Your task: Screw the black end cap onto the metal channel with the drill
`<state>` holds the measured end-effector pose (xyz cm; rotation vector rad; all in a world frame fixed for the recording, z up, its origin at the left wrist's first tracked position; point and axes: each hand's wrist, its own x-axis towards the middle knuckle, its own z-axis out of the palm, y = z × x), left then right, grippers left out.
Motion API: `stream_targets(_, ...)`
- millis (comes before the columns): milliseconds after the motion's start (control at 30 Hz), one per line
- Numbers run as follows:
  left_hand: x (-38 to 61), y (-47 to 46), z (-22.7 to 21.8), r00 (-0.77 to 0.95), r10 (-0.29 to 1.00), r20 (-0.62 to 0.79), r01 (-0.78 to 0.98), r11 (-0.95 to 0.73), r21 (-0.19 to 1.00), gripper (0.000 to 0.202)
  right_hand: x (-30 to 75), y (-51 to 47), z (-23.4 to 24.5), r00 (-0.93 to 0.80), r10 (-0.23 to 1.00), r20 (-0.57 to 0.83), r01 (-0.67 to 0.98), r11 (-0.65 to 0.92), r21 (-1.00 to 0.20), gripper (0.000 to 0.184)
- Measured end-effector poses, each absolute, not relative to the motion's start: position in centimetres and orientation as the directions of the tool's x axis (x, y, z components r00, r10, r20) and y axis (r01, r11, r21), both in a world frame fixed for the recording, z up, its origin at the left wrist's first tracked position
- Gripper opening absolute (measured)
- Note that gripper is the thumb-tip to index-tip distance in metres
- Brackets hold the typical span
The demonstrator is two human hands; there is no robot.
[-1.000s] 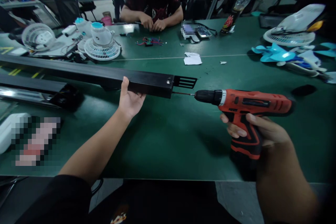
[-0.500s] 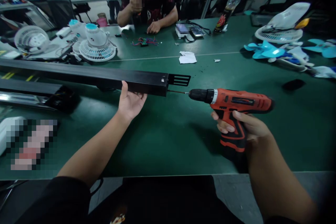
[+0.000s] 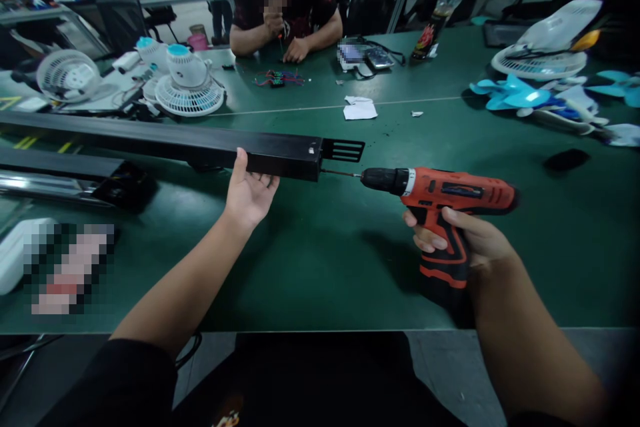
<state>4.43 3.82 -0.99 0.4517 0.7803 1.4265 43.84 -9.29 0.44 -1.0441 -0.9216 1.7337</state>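
Observation:
A long black rectangular bar [image 3: 200, 140] reaches in from the left, its end cap toward the middle of the table. My left hand [image 3: 251, 193] is closed around its lower edge near that end, thumb on the front face. A slotted black bracket [image 3: 345, 150] sticks out past the end. My right hand [image 3: 463, 233] grips the handle of an orange and black cordless drill [image 3: 457, 190]. The drill points left, and its thin bit [image 3: 341, 173] meets the bar's end below the bracket; the tip's exact seat is hidden.
On the green table [image 3: 310, 267], white fan parts [image 3: 190, 90] stand at back left, blue fan blades [image 3: 515, 92] at right. A bottle [image 3: 440, 20], paper [image 3: 360, 108] and a wired circuit board [image 3: 277, 78] lie farther back. Opposite, a person [image 3: 285, 7] works. Another black bar [image 3: 65, 167] lies left.
The view has shifted slightly, moving the scene a little to the right. Both hands keep their holds on the bar and drill. Across the table, the person's raised hand has come down.

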Motion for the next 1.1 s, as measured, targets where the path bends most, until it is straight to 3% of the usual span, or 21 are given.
stream_targets(367,3.8,2.0,1.0,-0.038,0.956,-0.292,-0.669,0.193,0.718,0.029,43.7,-9.3,0.7,-0.253,0.934,-0.252,-0.300,-0.323,-0.897,0.042)
stream_targets(833,3.7,3.2,-1.5,0.022,0.985,-0.173,-0.718,0.136,0.683,0.027,43.7,-9.4,0.8,-0.246,0.931,-0.268,-0.280,-0.333,-0.900,0.044)
stream_targets(1100,3.5,3.9,-2.4,0.056,0.984,-0.169,-0.728,0.156,0.667,0.036,43.7,-9.5,0.7,-0.241,0.929,-0.282,-0.273,-0.344,-0.898,0.046)
